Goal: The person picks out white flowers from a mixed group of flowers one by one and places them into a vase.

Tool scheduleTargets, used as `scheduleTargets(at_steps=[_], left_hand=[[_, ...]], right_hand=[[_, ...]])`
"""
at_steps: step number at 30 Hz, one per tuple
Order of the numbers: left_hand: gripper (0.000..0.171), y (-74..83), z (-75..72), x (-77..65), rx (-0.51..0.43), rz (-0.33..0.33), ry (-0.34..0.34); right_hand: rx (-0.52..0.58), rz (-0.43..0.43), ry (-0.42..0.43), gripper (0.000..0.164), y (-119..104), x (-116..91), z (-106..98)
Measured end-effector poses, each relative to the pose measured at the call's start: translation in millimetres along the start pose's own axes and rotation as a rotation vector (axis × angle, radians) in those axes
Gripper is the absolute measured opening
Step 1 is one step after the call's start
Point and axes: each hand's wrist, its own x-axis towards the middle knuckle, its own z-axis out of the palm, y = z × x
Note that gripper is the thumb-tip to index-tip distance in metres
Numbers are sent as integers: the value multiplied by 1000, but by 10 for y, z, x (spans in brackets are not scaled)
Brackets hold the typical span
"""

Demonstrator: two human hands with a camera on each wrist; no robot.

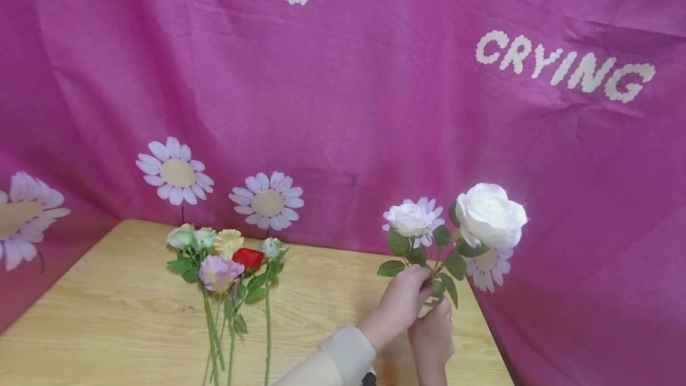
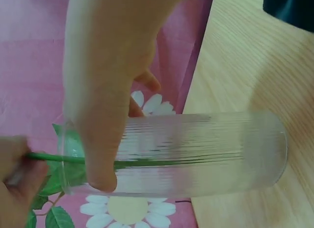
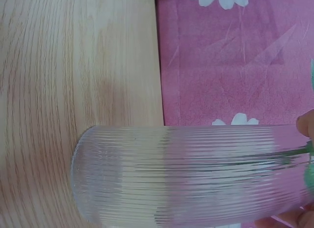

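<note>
In the head view, my left hand [image 1: 399, 299] pinches the green stem of white artificial roses near its leaves. A large white rose [image 1: 490, 214] stands up on the right, with a smaller white rose [image 1: 408, 219] to its left. My right hand [image 1: 433, 335] is just below, gripping a clear ribbed vase [image 2: 206, 139] near its rim. The green stem [image 2: 162, 162] runs down inside the vase, as the left wrist view shows. Fingers [image 3: 305, 126] of the right hand appear at the vase's upper end in the right wrist view. My hands hide most of the vase in the head view.
Several artificial flowers lie on the left of the wooden table [image 1: 134, 326], among them a red rose [image 1: 248, 258], a purple flower [image 1: 221, 273] and a yellow flower [image 1: 228, 243]. A magenta cloth [image 1: 348, 106] printed with daisies and letters hangs behind the table.
</note>
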Motion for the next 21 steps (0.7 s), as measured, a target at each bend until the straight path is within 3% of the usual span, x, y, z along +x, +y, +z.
scheduleTargets(at_steps=[5, 9, 17, 21], left_hand=[[6, -7, 28, -31, 90, -66, -108], [18, 7, 19, -44, 138, -71, -144], [21, -26, -6, -89, 109, -40, -125], [20, -90, -49, -126, 68, -22, -91]], right_hand=[[24, -58, 30, 49, 3, 1, 3], [4, -40, 14, 40, 7, 22, 1], [-21, 9, -71, 43, 37, 45, -39], [9, 17, -67, 58, 56, 48, -24]])
